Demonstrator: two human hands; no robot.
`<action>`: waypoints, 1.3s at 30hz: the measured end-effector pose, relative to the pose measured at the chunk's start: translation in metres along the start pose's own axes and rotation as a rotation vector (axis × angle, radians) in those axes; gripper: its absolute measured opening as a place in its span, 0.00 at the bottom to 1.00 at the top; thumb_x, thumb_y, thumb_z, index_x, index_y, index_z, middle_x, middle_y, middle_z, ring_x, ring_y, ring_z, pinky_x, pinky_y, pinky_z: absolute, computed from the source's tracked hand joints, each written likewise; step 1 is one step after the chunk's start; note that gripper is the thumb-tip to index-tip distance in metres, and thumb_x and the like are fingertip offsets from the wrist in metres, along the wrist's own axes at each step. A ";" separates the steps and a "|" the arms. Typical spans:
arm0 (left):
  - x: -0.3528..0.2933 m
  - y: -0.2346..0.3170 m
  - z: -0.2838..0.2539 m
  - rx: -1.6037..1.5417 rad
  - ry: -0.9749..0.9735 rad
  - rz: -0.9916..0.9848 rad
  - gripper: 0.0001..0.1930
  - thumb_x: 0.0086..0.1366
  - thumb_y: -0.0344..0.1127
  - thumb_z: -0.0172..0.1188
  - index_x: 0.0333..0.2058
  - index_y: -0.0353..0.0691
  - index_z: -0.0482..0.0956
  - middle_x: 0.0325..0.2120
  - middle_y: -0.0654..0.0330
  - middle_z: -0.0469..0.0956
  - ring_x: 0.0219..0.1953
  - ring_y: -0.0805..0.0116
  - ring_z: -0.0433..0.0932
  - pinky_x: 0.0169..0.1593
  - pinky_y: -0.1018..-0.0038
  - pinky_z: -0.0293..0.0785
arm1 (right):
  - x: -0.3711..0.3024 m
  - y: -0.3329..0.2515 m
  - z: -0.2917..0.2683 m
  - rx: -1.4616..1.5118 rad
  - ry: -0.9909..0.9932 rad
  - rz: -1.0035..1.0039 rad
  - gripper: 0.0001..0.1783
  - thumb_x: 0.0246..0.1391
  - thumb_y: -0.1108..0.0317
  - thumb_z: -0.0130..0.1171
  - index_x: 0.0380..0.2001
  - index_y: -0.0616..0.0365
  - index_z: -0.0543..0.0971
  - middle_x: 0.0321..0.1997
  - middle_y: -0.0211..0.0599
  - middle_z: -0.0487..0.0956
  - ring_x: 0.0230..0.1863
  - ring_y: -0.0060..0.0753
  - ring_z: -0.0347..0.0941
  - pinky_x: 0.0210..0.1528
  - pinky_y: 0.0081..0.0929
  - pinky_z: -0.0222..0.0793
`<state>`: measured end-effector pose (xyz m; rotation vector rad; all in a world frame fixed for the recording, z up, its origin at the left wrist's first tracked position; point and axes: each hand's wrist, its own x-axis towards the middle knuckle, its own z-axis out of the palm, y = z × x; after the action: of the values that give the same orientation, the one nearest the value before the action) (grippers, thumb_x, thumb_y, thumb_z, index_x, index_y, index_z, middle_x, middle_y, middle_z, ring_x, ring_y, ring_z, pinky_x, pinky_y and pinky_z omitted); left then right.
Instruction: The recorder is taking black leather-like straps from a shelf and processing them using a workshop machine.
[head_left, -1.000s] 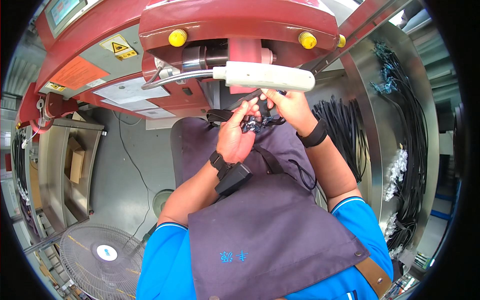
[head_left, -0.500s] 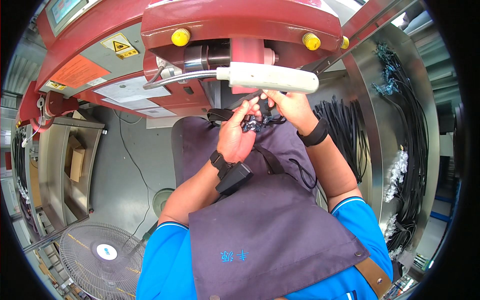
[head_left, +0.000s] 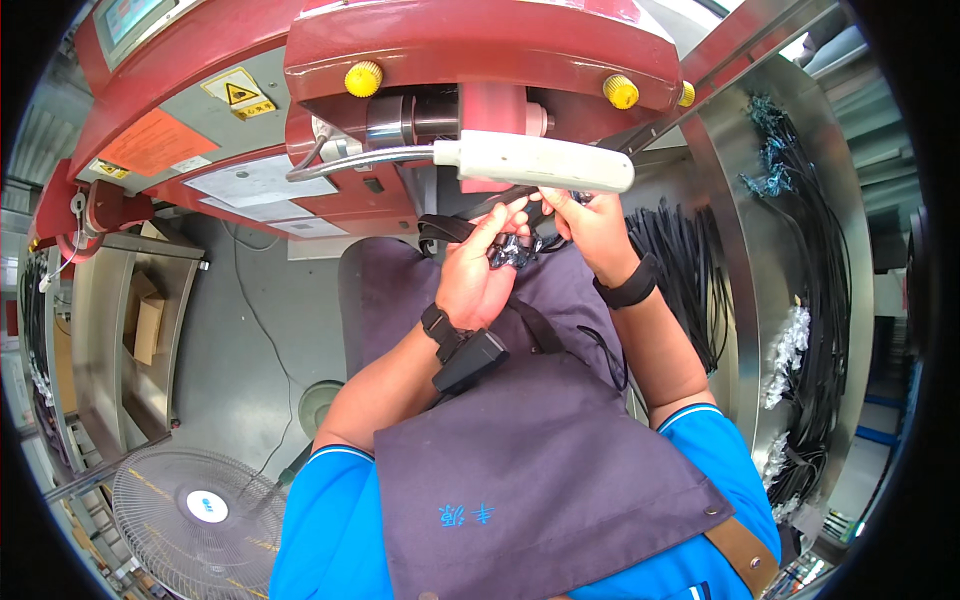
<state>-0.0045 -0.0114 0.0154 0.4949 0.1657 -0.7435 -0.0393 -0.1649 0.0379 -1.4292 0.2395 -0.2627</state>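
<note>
My left hand [head_left: 472,275], palm up below the white lamp head, is closed round a black strap [head_left: 448,228]. A dark, shiny, crinkled bundle [head_left: 512,251] lies against its fingers; its exact kind is hard to make out. My right hand [head_left: 597,238] is just to the right, with thumb and fingers pinched together. Something dark and small shows at those fingertips, partly hidden under the lamp, and I cannot make out what it is. The fingertips of both hands almost meet above my purple-grey apron [head_left: 530,430].
A red machine [head_left: 480,45] with yellow knobs stands close ahead. Its white lamp head [head_left: 545,162] hangs on a bendy metal neck right over my fingers. Black straps [head_left: 680,270] hang at my right, beside a metal trough [head_left: 750,300] holding more. A fan [head_left: 165,540] stands lower left.
My right hand has shifted slightly and its fingers have curled in nearer the lamp's underside. The left hand keeps its hold, with the shiny bundle in nearly the same place.
</note>
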 end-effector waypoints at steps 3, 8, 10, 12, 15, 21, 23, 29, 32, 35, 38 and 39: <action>-0.001 0.000 -0.003 0.025 0.002 -0.003 0.16 0.66 0.34 0.53 0.47 0.27 0.73 0.32 0.57 0.77 0.36 0.72 0.73 0.44 0.74 0.71 | -0.002 0.006 0.000 -0.047 0.008 -0.068 0.04 0.56 0.73 0.57 0.35 0.58 0.75 0.24 0.23 0.75 0.16 0.06 0.59 0.15 0.09 0.49; -0.001 0.001 -0.009 0.005 0.039 0.008 0.15 0.65 0.33 0.54 0.45 0.27 0.74 0.34 0.56 0.77 0.37 0.72 0.74 0.44 0.73 0.72 | -0.001 0.005 0.005 -0.031 -0.008 -0.118 0.05 0.55 0.73 0.58 0.36 0.59 0.76 0.25 0.24 0.77 0.18 0.07 0.62 0.16 0.10 0.51; -0.001 0.002 -0.008 0.010 0.051 0.015 0.15 0.65 0.33 0.54 0.45 0.27 0.74 0.33 0.56 0.77 0.36 0.72 0.74 0.44 0.73 0.72 | -0.001 0.002 0.003 -0.003 -0.063 -0.026 0.07 0.55 0.73 0.58 0.38 0.59 0.77 0.27 0.27 0.78 0.21 0.08 0.65 0.19 0.10 0.55; 0.000 0.003 -0.008 0.016 0.061 0.021 0.15 0.65 0.33 0.55 0.45 0.27 0.74 0.33 0.56 0.77 0.36 0.72 0.74 0.44 0.73 0.72 | 0.001 0.002 0.003 -0.007 -0.060 -0.007 0.07 0.55 0.73 0.59 0.38 0.60 0.77 0.28 0.28 0.79 0.22 0.09 0.65 0.19 0.10 0.56; 0.002 0.004 -0.013 -0.007 0.044 -0.009 0.14 0.65 0.32 0.55 0.45 0.27 0.74 0.33 0.56 0.77 0.36 0.71 0.74 0.45 0.73 0.71 | 0.003 0.000 0.008 -0.011 -0.047 -0.014 0.08 0.55 0.74 0.59 0.38 0.61 0.77 0.29 0.30 0.79 0.23 0.10 0.67 0.18 0.11 0.56; 0.003 0.005 -0.010 -0.047 0.082 -0.001 0.07 0.64 0.30 0.56 0.37 0.34 0.77 0.37 0.53 0.79 0.33 0.71 0.75 0.38 0.73 0.74 | 0.004 0.000 0.012 -0.022 0.004 -0.019 0.07 0.54 0.74 0.59 0.38 0.62 0.77 0.29 0.31 0.80 0.22 0.11 0.67 0.16 0.11 0.55; 0.003 0.005 -0.008 -0.055 0.093 0.000 0.07 0.64 0.30 0.56 0.37 0.33 0.77 0.36 0.53 0.79 0.33 0.71 0.75 0.38 0.74 0.74 | 0.004 -0.001 0.011 -0.033 0.015 -0.001 0.07 0.54 0.75 0.59 0.37 0.62 0.77 0.29 0.31 0.80 0.22 0.10 0.67 0.16 0.11 0.55; 0.003 0.004 0.000 -0.012 0.049 -0.025 0.16 0.65 0.34 0.55 0.46 0.27 0.74 0.31 0.58 0.76 0.34 0.73 0.73 0.44 0.75 0.71 | 0.003 -0.001 0.007 -0.018 0.055 -0.004 0.03 0.55 0.73 0.58 0.33 0.61 0.77 0.23 0.28 0.76 0.15 0.08 0.62 0.14 0.09 0.53; 0.003 0.002 -0.002 -0.006 0.028 -0.022 0.16 0.65 0.33 0.55 0.46 0.26 0.74 0.30 0.58 0.76 0.34 0.73 0.73 0.44 0.75 0.71 | 0.001 -0.001 0.006 0.024 0.064 -0.014 0.03 0.55 0.72 0.58 0.32 0.60 0.77 0.21 0.26 0.75 0.14 0.08 0.61 0.13 0.10 0.53; 0.003 0.001 -0.005 -0.021 0.063 -0.029 0.15 0.65 0.33 0.55 0.45 0.26 0.74 0.30 0.57 0.76 0.34 0.73 0.73 0.43 0.75 0.71 | 0.001 0.004 0.006 0.021 0.052 -0.003 0.03 0.56 0.72 0.57 0.32 0.61 0.77 0.22 0.27 0.76 0.14 0.08 0.61 0.13 0.10 0.53; 0.003 0.002 -0.007 -0.023 0.074 -0.023 0.15 0.64 0.33 0.56 0.44 0.26 0.75 0.31 0.57 0.76 0.34 0.73 0.73 0.44 0.75 0.71 | 0.003 0.005 0.008 0.015 0.058 0.021 0.04 0.56 0.72 0.57 0.33 0.61 0.77 0.23 0.29 0.77 0.14 0.08 0.62 0.13 0.10 0.54; 0.002 0.002 -0.008 -0.023 0.075 -0.022 0.15 0.64 0.33 0.56 0.44 0.26 0.75 0.31 0.57 0.76 0.34 0.73 0.73 0.44 0.75 0.71 | 0.004 0.005 0.009 0.002 0.054 0.027 0.05 0.56 0.72 0.58 0.34 0.61 0.77 0.24 0.29 0.77 0.14 0.08 0.62 0.13 0.10 0.54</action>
<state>-0.0008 -0.0075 0.0087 0.5002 0.2500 -0.7444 -0.0326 -0.1572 0.0337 -1.4168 0.3024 -0.2799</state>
